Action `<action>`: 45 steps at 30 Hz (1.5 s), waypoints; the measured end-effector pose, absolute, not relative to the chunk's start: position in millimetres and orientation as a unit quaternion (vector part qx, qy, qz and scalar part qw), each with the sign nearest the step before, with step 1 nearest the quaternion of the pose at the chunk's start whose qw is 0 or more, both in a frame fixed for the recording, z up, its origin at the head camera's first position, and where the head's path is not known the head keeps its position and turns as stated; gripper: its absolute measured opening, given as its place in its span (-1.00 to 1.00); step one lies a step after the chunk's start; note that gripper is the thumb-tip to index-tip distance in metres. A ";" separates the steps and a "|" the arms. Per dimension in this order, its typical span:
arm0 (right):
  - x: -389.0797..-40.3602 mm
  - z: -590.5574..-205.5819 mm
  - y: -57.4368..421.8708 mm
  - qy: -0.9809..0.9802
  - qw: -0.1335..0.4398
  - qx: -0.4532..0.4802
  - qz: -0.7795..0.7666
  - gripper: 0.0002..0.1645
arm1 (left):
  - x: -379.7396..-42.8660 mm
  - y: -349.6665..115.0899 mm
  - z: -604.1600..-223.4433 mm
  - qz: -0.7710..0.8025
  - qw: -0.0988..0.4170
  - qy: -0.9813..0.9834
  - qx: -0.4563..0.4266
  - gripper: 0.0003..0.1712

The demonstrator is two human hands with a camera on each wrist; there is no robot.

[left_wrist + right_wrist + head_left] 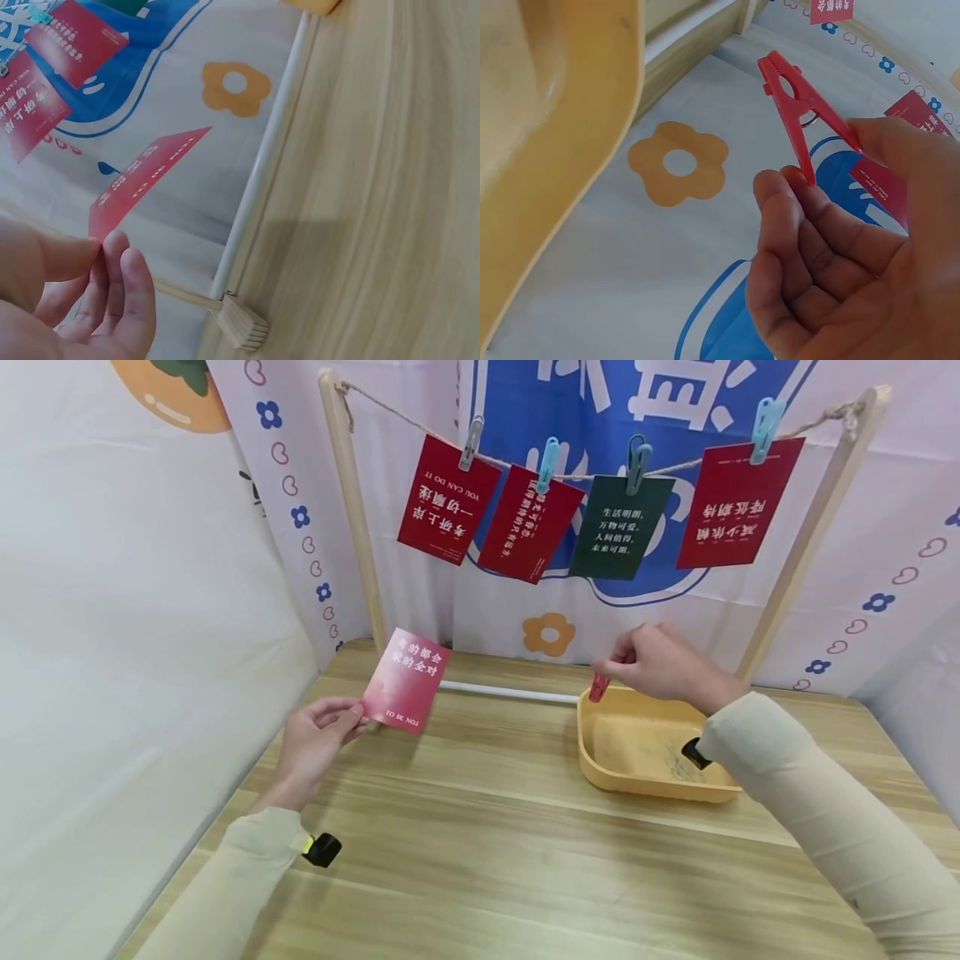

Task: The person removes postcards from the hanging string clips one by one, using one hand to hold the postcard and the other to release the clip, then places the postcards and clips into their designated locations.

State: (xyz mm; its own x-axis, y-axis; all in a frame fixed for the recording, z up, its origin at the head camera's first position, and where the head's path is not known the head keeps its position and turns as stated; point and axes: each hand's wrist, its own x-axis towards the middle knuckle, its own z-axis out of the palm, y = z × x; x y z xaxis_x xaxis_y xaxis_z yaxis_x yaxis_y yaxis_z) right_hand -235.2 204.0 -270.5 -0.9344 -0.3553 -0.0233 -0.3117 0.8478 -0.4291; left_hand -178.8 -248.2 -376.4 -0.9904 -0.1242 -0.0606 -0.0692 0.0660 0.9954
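My left hand (318, 739) pinches a pinkish-red card (407, 681) by its lower left corner, thumb against the fingers; the left wrist view shows the same card (146, 176) nearly edge-on. Over the yellow plastic basin (660, 789), my right hand (656, 664) holds a red clothespin (598, 687). In the right wrist view this clothespin (795, 105) sits by its handle ends between thumb and fingertips, its nose pointing away. Above, a twine line (405, 417) carries two red cards (450, 502) (532, 527) at left, a green card (621, 527) and a red card (738, 506) at right, each under a clothespin.
Wooden posts (352, 502) (813, 527) hold the twine at both sides. A white rod (510, 692) lies low along the back of the wooden table (480, 860). Behind hangs a printed cloth with an orange flower (549, 634); white fabric (135, 610) stands at left.
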 end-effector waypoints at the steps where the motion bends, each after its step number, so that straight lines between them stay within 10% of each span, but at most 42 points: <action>1: -235.4 -272.0 204.8 0.961 0.056 -0.171 -0.211 -0.64 | -178.4 -248.9 -377.7 -0.677 0.013 -0.733 0.064 -0.60; 45: -263.4 -326.1 224.0 0.965 0.187 -0.130 -0.129 -0.48 | -180.9 -256.6 -413.3 -0.615 -0.068 -0.782 0.077 -0.59</action>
State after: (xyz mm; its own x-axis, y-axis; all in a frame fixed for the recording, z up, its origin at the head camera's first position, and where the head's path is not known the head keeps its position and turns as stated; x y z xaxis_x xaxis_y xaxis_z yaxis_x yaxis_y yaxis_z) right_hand -263.4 224.0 -326.1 -0.8965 -0.2993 -0.3265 -0.2033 0.9330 -0.2971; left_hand -180.9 -256.6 -413.3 -0.9788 -0.0380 -0.2011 -0.2044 0.2326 0.9509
